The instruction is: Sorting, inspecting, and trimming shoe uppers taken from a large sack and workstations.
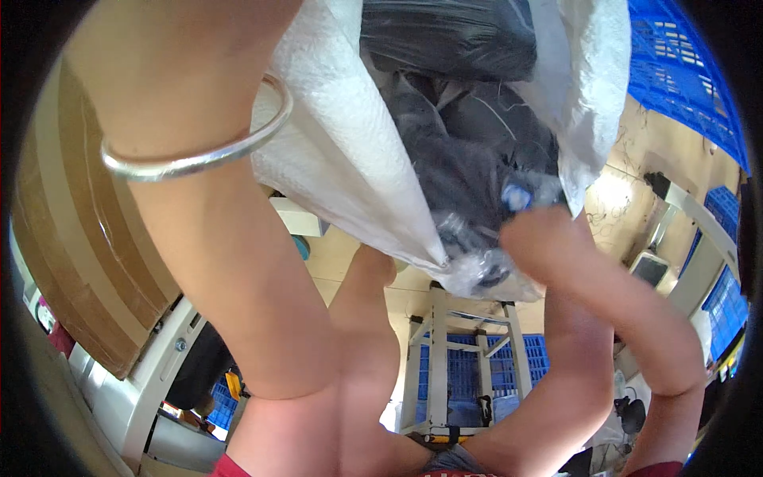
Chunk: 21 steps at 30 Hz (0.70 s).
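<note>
A white woven sack [338,103] gapes between my arms. Dark grey and black cloth [457,159] lies in it, with a shiny black bundle [449,36] at the far end. My left hand [187,63] reaches to the upper left, past a silver bangle on the wrist; its fingers are beyond the picture's edge. At the sack's near edge my right hand [544,242] is closed, slightly blurred, on clear plastic film [485,266]. Just beyond its knuckles a small blue-and-white piece [517,196] shows through the plastic.
A taped cardboard box [87,215] stands at the left, by a white metal frame [159,381]. Below the sack is a pale metal stool-like frame [437,366], with blue crates [461,374] behind it. A blue plastic crate [683,71] is at the upper right; threads litter the tiled floor [636,143].
</note>
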Motion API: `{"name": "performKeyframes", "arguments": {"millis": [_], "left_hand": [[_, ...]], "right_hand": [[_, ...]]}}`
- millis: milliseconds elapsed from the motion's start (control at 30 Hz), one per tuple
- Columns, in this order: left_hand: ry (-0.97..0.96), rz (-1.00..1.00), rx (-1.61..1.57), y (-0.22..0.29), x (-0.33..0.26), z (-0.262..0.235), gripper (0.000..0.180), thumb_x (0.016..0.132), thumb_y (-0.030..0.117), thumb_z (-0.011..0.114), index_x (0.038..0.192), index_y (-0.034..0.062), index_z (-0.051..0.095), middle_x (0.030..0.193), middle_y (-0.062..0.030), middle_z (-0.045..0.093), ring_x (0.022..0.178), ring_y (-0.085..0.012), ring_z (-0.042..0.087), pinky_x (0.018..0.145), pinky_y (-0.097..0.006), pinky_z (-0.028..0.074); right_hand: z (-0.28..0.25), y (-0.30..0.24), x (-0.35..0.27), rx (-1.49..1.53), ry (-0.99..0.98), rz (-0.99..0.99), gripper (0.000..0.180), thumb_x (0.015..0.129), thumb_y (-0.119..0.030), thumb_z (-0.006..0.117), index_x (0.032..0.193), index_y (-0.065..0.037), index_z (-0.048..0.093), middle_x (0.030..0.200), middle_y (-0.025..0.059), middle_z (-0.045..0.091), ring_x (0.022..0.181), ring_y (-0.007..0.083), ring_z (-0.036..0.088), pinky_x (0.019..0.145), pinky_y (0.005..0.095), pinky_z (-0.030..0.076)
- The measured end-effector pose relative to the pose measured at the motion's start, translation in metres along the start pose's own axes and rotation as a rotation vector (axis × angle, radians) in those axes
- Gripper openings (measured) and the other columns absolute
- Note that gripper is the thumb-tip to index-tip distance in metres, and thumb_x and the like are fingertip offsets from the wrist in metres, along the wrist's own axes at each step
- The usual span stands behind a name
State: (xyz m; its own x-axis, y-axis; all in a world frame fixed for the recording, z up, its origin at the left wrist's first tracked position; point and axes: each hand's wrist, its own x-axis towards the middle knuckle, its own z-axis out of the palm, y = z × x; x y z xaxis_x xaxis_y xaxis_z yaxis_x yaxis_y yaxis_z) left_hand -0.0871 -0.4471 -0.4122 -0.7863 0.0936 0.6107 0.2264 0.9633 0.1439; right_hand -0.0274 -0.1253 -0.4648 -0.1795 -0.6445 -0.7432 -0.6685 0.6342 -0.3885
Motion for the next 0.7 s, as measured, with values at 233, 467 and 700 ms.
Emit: {"name": "performKeyframes", "arguments": {"millis": [233,467,700], "left_hand": [[0.041,0.053,0.172,-0.025,0.018,-0.019,0.021,0.075,-0.003,0.065,0.096,0.0005,0.067,0.094,-0.0111,0.066,0.090,-0.0249,0.057,0.078,-0.037,0.039],[0.058,0.094,0.338,-0.048,0.029,-0.027,0.020,0.075,-0.002,0.066,0.095,0.0003,0.067,0.091,-0.0105,0.067,0.086,-0.0241,0.059,0.074,-0.034,0.041],[0.033,0.105,0.406,-0.039,0.020,-0.024,0.020,0.074,-0.001,0.068,0.094,0.0000,0.066,0.089,-0.0099,0.067,0.081,-0.0232,0.060,0.070,-0.032,0.042]], "right_hand": [[-0.115,0.107,0.164,0.434,0.872,0.306,0.068,0.086,-0.035,0.067,0.143,-0.010,0.040,0.145,0.0194,0.040,0.135,0.0331,0.036,0.112,0.0428,0.027],[-0.096,0.144,0.228,-0.087,1.067,0.567,0.045,0.089,-0.029,0.053,0.125,-0.003,0.055,0.120,0.0228,0.059,0.116,0.0379,0.053,0.101,0.0449,0.041],[-0.062,0.143,0.157,0.109,0.661,-0.028,0.029,0.090,-0.033,0.053,0.086,-0.010,0.070,0.081,0.0192,0.067,0.079,0.0352,0.067,0.072,0.0465,0.053]]}}
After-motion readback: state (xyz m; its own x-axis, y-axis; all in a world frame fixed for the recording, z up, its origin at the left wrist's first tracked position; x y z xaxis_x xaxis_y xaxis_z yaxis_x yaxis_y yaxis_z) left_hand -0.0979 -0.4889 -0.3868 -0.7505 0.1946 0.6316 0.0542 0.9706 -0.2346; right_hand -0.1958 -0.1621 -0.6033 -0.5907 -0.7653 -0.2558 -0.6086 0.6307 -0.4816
